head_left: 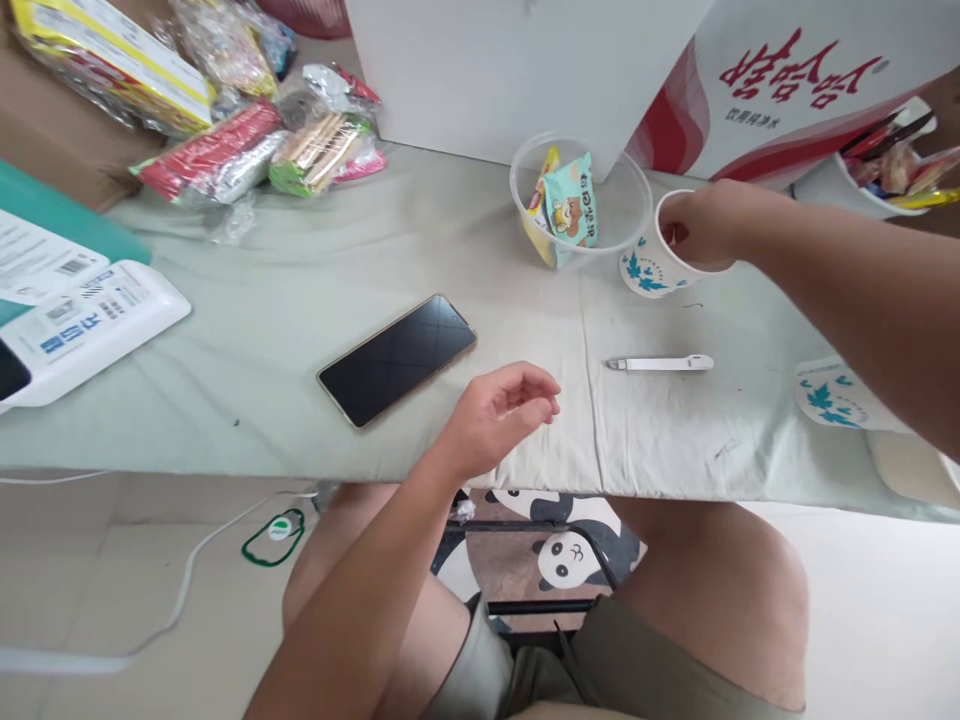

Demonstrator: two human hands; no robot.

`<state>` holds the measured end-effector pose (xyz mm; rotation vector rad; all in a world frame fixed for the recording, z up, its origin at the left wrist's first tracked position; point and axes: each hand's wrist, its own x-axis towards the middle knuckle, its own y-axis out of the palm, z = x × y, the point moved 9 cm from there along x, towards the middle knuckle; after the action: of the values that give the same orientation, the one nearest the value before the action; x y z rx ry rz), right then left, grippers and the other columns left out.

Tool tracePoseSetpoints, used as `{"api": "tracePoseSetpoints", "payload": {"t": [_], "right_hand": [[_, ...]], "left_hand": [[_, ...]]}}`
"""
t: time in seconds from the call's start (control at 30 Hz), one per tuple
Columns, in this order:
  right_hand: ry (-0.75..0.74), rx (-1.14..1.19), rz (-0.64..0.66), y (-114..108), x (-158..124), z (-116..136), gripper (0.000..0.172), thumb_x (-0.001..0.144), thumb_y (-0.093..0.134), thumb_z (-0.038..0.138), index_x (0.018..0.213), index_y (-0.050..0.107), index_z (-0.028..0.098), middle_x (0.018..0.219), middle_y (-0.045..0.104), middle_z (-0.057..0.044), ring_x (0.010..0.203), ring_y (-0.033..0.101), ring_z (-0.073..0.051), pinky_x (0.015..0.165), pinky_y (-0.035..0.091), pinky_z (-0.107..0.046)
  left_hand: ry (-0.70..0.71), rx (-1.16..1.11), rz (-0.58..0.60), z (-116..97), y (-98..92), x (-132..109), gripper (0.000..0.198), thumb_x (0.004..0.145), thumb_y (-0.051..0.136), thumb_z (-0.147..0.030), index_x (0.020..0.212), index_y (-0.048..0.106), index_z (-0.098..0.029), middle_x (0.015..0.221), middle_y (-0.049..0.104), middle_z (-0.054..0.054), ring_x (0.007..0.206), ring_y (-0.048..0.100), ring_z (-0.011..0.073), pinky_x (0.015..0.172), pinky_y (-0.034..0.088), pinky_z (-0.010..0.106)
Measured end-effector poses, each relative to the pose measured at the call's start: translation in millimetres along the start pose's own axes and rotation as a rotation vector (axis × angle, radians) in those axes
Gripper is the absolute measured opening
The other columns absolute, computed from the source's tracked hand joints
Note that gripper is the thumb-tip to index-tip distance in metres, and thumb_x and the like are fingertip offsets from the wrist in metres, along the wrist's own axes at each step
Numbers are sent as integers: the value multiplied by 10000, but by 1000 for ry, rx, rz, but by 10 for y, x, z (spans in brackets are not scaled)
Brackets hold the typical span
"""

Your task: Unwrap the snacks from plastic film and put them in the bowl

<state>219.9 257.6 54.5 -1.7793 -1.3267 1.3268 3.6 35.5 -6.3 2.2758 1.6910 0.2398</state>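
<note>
My right hand (709, 225) grips the rim of a white paper cup (649, 270) with blue leaf prints, tipped on its side toward me, beside a clear plastic tub (628, 190) that holds snack packets (571, 205). My left hand (502, 410) hovers over the table's near edge with loosely curled fingers and nothing in it. A black phone (397, 357) lies face up just left of that hand. A slim white tool (661, 363) lies flat to its right.
Wrapped snacks (225, 150) are piled at the back left by a white device with labels (82, 325). A white carton with red writing (787, 80) stands behind. A leaf-printed lid (832, 395) lies at right, and a bowl of snacks (885, 170) sits far right.
</note>
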Motion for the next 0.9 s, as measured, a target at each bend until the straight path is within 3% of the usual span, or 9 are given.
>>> {"api": "tracePoseSetpoints", "payload": {"t": [0.1,0.2,0.27,0.3,0.4,0.53,0.67,0.77,0.9], "right_hand": [[120,70,-44,-168,-17,-30,174,931,608,177,835,733,105,1177,728,-96,1207,621,-231,796,327,-455],[72,214,-408,-647,-250,179,179,905,655,170,738,717,157,947,744,-58,1092,657,-250,774,341,-481],[-152,362,-627,-903,-469,592,90,846,721,150,778,726,208,748,692,-26,885,656,-209,766,395,-450],[-288,418,-664,-958,-547,874,90,817,740,137,824,726,226,711,673,-15,796,631,-189,756,423,-428],[-644,511,-612,-955,-615,1878,271,770,763,148,1006,697,264,925,729,-32,779,617,-197,720,487,-381],[-858,631,-643,-1057,-449,3015,460,790,716,117,1198,610,301,1389,611,-76,1202,607,-328,937,538,-479],[-884,565,-682,-1240,-202,3706,573,813,616,-11,1282,572,316,1601,469,-43,1481,397,-352,1164,405,-591],[-871,525,-652,-1273,-93,3895,395,924,530,27,1223,616,272,1491,582,-60,1470,422,-323,1210,355,-600],[-885,567,-701,-1194,-170,3774,370,962,504,52,1211,646,286,1428,642,-50,1460,459,-302,1204,359,-582]], "left_hand": [[65,-251,-162,-199,-298,-44,248,793,692,-428,860,678,-190,772,707,39,717,683,164,735,591,318],[156,-282,-412,-451,-767,-196,350,843,569,-540,946,668,-220,994,751,82,954,730,220,892,618,366],[219,-222,-543,-598,-1058,-320,412,892,453,-567,1048,663,-249,1273,722,89,1238,674,251,1007,590,370],[245,-196,-595,-647,-1183,-376,445,909,416,-579,1102,663,-264,1408,669,77,1371,602,260,1052,569,365],[287,-194,-718,-684,-1467,-507,514,935,389,-617,1259,649,-314,1633,495,28,1570,393,261,1130,519,363],[265,-272,-760,-631,-1605,-583,543,954,364,-599,1425,548,-402,1716,367,-26,1591,364,255,1161,500,404],[228,-296,-750,-631,-1637,-620,587,958,288,-578,1487,470,-399,1721,352,-30,1583,381,259,1154,515,414],[169,-286,-756,-604,-1660,-634,648,954,202,-560,1543,390,-365,1720,346,-20,1580,389,249,1145,531,393],[113,-261,-708,-569,-1615,-622,661,954,160,-564,1558,334,-360,1717,349,-13,1584,382,249,1118,547,393]]}}
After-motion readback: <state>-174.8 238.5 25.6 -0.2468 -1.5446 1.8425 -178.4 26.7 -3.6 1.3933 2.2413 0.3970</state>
